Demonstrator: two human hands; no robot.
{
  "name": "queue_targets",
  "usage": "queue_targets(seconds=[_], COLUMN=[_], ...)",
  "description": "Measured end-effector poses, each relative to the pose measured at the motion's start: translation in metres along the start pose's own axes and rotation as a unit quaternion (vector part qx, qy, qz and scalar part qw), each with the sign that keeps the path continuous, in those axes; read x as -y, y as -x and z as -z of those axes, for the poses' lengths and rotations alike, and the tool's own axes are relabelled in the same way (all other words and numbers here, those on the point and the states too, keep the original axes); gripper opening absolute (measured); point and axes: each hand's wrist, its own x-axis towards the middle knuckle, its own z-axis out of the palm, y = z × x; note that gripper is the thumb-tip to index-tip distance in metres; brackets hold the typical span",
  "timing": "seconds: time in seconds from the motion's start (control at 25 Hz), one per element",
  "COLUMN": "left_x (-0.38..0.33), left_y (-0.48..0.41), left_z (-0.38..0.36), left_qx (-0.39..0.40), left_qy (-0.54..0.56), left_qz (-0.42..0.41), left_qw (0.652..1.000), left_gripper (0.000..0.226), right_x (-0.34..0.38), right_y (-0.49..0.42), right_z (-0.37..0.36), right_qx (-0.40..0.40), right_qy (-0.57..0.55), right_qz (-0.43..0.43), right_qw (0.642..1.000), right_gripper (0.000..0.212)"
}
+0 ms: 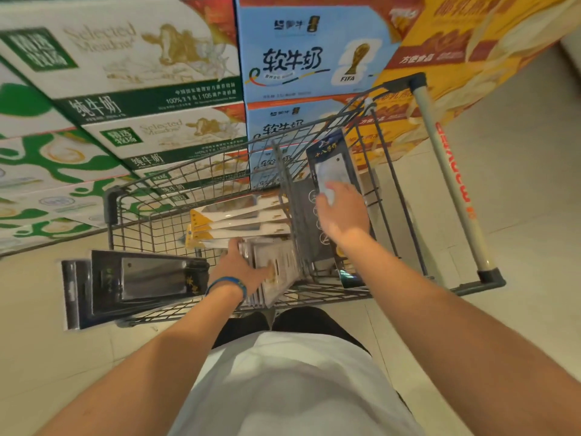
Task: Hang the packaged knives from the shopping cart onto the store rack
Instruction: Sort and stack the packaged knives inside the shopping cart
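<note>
A wire shopping cart stands in front of me with several packaged knives in it. My left hand grips a stack of pale knife packs near the cart's near edge, thumb on top. My right hand reaches into the seat section; its blurred fingers lie stretched on the front of a dark blue knife pack that stands upright there. Yellow and white knife packs lie deeper in the basket. Black cleaver packs stick out over the cart's left side. No store rack is in view.
Stacked milk cartons and blue cartons form a wall just beyond the cart. Orange cartons stand at the upper right. The cart handle runs along the right. Tiled floor lies on both sides.
</note>
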Motion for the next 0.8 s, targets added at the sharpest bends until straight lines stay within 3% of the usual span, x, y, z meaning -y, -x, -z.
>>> queue_targets(seconds=[0.08, 0.16, 0.28, 0.4, 0.56, 0.64, 0.72, 0.8], left_x=[0.002, 0.007, 0.016, 0.026, 0.037, 0.038, 0.038, 0.039], left_y=[0.001, 0.000, -0.002, -0.003, 0.000, 0.001, 0.003, 0.003], left_z=[0.002, 0.009, 0.018, 0.024, 0.031, 0.032, 0.031, 0.030], left_qx=[0.000, 0.000, 0.001, -0.010, -0.020, -0.023, -0.029, -0.031], left_qy=[-0.004, 0.001, 0.006, 0.019, 0.036, 0.047, 0.054, 0.058], left_qz=[-0.007, 0.001, 0.016, 0.036, 0.053, 0.058, 0.063, 0.061], left_qw=[1.000, 1.000, 1.000, 0.999, 0.998, 0.997, 0.996, 0.996], left_gripper=[0.100, 0.105, 0.101, 0.094, 0.085, 0.082, 0.081, 0.082], right_x=[-0.039, -0.058, -0.061, -0.059, -0.059, -0.055, -0.051, -0.054], right_y=[-0.020, -0.025, -0.030, -0.042, -0.054, -0.058, -0.062, -0.059], right_z=[0.002, -0.009, -0.025, -0.024, -0.024, -0.027, -0.029, -0.028], right_qx=[0.087, 0.133, 0.111, 0.114, 0.050, 0.020, 0.047, 0.054], right_qy=[0.134, 0.194, 0.183, 0.207, 0.182, 0.149, 0.119, 0.039], right_qz=[-0.066, -0.066, -0.066, -0.077, -0.099, -0.120, -0.114, -0.103], right_qw=[0.985, 0.970, 0.975, 0.969, 0.977, 0.981, 0.985, 0.992], right_gripper=[0.051, 0.063, 0.081, 0.085, 0.077, 0.061, 0.039, 0.031])
